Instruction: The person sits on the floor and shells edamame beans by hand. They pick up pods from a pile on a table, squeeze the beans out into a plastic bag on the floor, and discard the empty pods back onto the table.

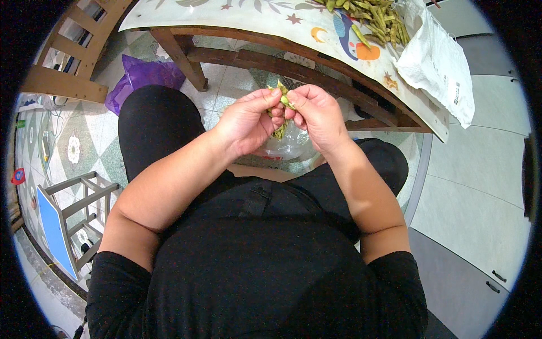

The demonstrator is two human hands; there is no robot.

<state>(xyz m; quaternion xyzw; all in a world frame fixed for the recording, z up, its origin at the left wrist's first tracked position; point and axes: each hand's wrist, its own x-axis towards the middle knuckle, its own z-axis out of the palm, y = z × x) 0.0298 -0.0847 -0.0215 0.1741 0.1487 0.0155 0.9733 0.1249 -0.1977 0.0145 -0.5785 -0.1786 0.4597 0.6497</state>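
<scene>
Both of my hands meet in front of me, above my lap. Between their fingertips is a green soybean pod [285,101]. My left hand [251,118] is closed, pinching the pod from the left with thumb and fingers. From the right, my right hand [317,116] pinches it too, its fingers curled. Below the hands a clear plastic bag [291,144] sits between my knees, with some greenish pods or shells in it, partly hidden by my hands. A heap of yellow-green pods [378,20] lies on the table ahead to the right.
The low wooden table has a patterned cover [271,14]. A white sack [437,62] hangs over its right end. On the tiled floor lie a purple bag [141,79] and a tipped stool with a blue seat [55,231]. Pale cabinets [474,164] stand at right; a wooden chair [65,85] is far left.
</scene>
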